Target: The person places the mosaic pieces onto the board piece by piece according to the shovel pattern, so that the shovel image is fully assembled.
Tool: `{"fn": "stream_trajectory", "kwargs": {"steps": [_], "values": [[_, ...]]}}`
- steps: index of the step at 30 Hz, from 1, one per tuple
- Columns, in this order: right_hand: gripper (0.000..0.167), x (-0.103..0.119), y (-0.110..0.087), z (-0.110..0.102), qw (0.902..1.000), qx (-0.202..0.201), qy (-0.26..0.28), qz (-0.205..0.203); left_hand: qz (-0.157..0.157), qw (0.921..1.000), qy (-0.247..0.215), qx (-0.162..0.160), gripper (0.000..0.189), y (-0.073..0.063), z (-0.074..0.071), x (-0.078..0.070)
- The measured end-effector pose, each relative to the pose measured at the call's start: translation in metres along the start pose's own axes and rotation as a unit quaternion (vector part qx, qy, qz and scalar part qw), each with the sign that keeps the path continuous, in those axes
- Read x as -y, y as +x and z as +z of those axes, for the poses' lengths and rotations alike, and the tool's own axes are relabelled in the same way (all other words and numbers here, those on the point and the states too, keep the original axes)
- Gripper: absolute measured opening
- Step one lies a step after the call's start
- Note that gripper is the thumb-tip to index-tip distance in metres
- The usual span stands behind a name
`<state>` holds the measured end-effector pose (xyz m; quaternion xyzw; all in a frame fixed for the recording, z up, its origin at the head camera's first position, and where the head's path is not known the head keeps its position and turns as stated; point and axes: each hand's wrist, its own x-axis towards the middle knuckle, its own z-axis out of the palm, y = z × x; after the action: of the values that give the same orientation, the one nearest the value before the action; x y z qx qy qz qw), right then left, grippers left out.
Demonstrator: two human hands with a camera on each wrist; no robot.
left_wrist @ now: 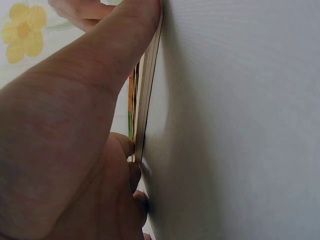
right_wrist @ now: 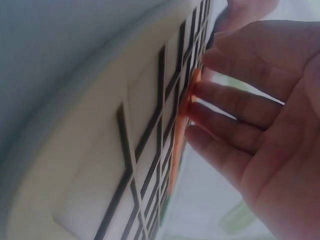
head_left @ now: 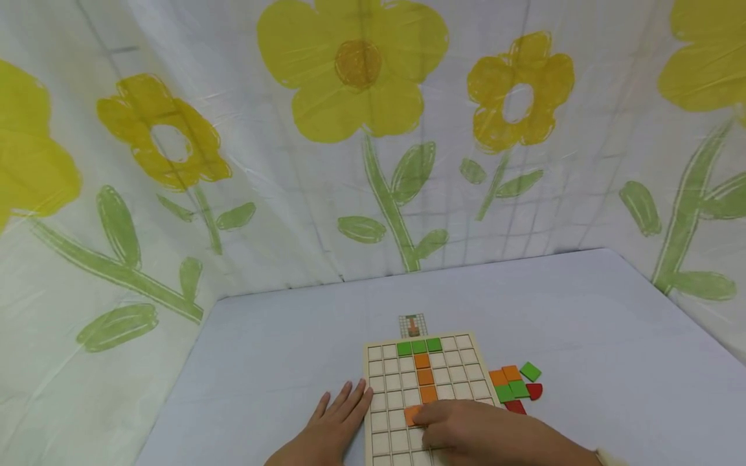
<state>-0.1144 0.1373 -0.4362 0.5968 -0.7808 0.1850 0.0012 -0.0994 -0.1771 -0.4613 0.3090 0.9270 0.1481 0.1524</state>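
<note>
Board (head_left: 444, 375) on table (head_left: 262, 362), tiles (head_left: 511, 373) right of it, card (head_left: 413, 325) behind

Can make out no text, label, brand or number on the wooden grid board (head_left: 460, 374), on the green tiles (head_left: 419, 347) and orange tiles (head_left: 425, 377) set in it, on the loose tiles (head_left: 511, 373) beside its right edge, or on the flower-printed curtain (head_left: 291, 194) past the far edge of the worktop (head_left: 262, 362). Find the nearest thing to a sign on the small pattern card (head_left: 413, 325) at the board's far edge: a printed grid with green across the top and orange running down below, too small for reading any lettering.
</note>
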Motion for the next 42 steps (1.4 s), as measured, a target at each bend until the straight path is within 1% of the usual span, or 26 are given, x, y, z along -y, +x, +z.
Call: {"fn": "stream_trajectory", "kwargs": {"steps": [2, 4, 7, 9, 13, 16, 18, 20, 22, 24, 26, 31, 34, 39, 41, 42], "values": [[0.015, 0.002, 0.001, 0.002, 0.9996, 0.007, -0.025, -0.009, -0.004, 1.0, -0.001, 0.003, 0.118, 0.0, -0.001, -0.001], [0.019, 0.003, 0.001, 0.004, 0.9989, 0.012, -0.043, -0.012, -0.008, 0.9999, -0.002, 0.007, 0.118, 0.0, -0.002, -0.002], [0.022, 0.004, 0.002, 0.006, 0.9991, 0.013, -0.04, -0.005, -0.014, 0.9998, 0.001, 0.011, 0.118, 0.0, -0.004, -0.003], [0.021, 0.004, 0.003, 0.007, 0.9994, 0.001, -0.034, -0.003, -0.016, 0.9998, 0.004, 0.011, 0.118, 0.0, -0.004, -0.004], [0.014, 0.004, 0.005, 0.009, 0.9991, -0.025, -0.032, -0.008, -0.013, 0.9999, 0.01, 0.006, 0.117, 0.0, -0.002, -0.004], [0.01, 0.004, 0.005, 0.01, 0.9988, -0.034, -0.034, -0.006, -0.01, 0.9999, 0.014, 0.001, 0.117, 0.0, -0.002, -0.004], [0.011, 0.003, 0.005, 0.011, 0.9989, -0.039, -0.027, -0.001, -0.01, 0.9999, 0.014, -0.001, 0.117, 0.001, -0.001, -0.005], [0.014, 0.003, 0.005, 0.012, 0.9983, -0.054, -0.023, -0.001, -0.01, 0.9999, 0.012, 0.0, 0.117, 0.001, -0.001, -0.005], [0.019, 0.003, 0.005, 0.013, 0.997, -0.072, -0.026, -0.004, -0.013, 0.9999, 0.011, 0.002, 0.117, 0.001, -0.001, -0.005], [0.022, 0.003, 0.005, 0.014, 0.9962, -0.079, -0.035, -0.01, -0.015, 0.9998, 0.007, 0.006, 0.117, 0.001, -0.001, -0.005], [0.024, 0.003, 0.003, 0.014, 0.9957, -0.068, -0.061, -0.018, -0.014, 0.9998, 0.007, 0.008, 0.117, 0.001, -0.002, -0.005], [0.026, 0.001, 0.0, 0.011, 0.9933, 0.004, -0.114, -0.021, -0.013, 0.9999, 0.005, 0.008, 0.117, 0.001, -0.003, -0.005], [0.031, 0.0, 0.0, 0.008, 0.9921, 0.031, -0.121, -0.013, -0.013, 0.9999, 0.01, 0.003, 0.118, 0.001, -0.003, -0.005], [0.03, 0.0, 0.002, 0.005, 0.994, 0.043, -0.1, -0.005, -0.011, 0.9997, 0.019, -0.007, 0.119, 0.002, -0.001, -0.004], [0.028, 0.001, 0.002, 0.003, 0.9954, 0.049, -0.082, 0.008, -0.01, 0.9997, 0.021, -0.01, 0.118, 0.002, 0.0, -0.004], [0.025, 0.001, 0.001, 0.002, 0.9965, 0.049, -0.065, 0.018, -0.01, 0.9997, 0.021, -0.011, 0.118, 0.002, 0.0, -0.004]]}}
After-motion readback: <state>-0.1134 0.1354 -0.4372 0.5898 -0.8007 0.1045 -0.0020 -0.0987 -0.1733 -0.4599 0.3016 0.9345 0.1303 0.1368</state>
